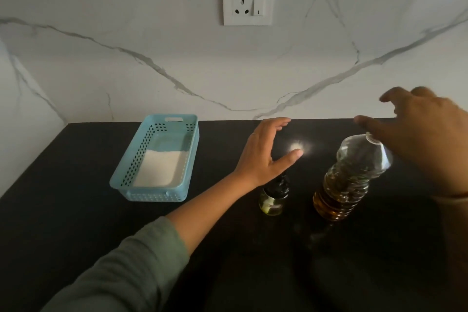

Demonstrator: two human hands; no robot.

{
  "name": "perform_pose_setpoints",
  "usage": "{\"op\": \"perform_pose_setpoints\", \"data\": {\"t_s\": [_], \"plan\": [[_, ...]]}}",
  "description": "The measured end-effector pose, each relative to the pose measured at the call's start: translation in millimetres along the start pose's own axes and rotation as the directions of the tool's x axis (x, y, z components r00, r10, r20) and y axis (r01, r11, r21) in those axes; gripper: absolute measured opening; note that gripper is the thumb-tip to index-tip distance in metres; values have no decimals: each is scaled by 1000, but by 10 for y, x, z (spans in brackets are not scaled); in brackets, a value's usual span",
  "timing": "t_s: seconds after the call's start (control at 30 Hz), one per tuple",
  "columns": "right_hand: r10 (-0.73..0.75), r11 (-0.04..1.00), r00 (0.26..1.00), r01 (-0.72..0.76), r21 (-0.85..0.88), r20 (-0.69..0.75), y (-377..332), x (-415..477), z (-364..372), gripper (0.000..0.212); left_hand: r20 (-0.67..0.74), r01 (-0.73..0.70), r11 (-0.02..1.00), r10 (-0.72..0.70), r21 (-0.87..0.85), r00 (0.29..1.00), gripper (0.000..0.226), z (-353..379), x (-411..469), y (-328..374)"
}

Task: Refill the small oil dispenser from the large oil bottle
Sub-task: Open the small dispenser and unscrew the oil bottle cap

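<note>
Just left of the large oil bottle (352, 180), on the dark counter (228, 248), stands the small oil dispenser (273, 197), a short clear body with a little pale oil and a dark top. The left hand (266, 154) hovers above the dispenser, fingers straight and spread, holding nothing. The right hand (425, 129) is over the bottle's pale cap (372, 137), fingers wide and loosely bent, also holding nothing; whether it touches the cap I cannot tell. The bottle is tall, of thin ribbed clear plastic, about half full of amber oil. I think a careless push at the top could tip it, and a hard squeeze could send oil past the dispenser's narrow mouth onto the smooth counter. Further left of the bottle sits a light-blue perforated plastic basket (131, 167).
</note>
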State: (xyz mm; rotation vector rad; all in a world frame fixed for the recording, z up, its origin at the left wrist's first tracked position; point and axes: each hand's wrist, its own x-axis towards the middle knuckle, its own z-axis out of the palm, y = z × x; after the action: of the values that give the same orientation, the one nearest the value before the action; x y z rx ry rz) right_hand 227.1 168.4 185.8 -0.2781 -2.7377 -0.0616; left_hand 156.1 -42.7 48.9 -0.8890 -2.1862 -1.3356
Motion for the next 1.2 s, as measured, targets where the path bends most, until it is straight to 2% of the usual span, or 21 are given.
{"op": "perform_pose_setpoints", "data": {"t_s": [0.07,0.13,0.2,0.27,0.4,0.5,0.67,0.8,1.07,1.2], "plan": [[53,998,992,-55,6,117,152,41,-4,80,16,-24,1000,25,-6,1000,61,114,77,74],[37,998,973,-50,48,228,234,69,-8,88,43,-40,999,40,1,998,62,228,149,152],[-13,997,943,-13,75,332,255,85,-18,91,56,-59,998,58,3,997,65,349,212,235],[-42,996,928,12,86,369,258,89,-17,86,55,-85,996,84,10,995,68,464,267,311],[-61,992,945,21,125,320,290,103,-42,63,85,-84,995,79,51,993,76,671,363,427],[-93,985,949,45,164,300,275,135,-77,58,96,-60,993,51,103,994,78,794,403,489],[-148,984,949,113,138,279,252,166,-40,53,68,-47,984,36,174,997,50,920,437,539],[-188,978,948,156,140,258,237,191,-16,43,30,-31,988,27,154,999,42,929,450,528],[-323,934,886,241,264,333,271,270,-57,22,-11,1,997,0,79,1000,40,922,439,562],[-421,899,840,336,282,341,306,272,-52,26,-8,17,996,-17,87,1000,43,930,435,557]]}}
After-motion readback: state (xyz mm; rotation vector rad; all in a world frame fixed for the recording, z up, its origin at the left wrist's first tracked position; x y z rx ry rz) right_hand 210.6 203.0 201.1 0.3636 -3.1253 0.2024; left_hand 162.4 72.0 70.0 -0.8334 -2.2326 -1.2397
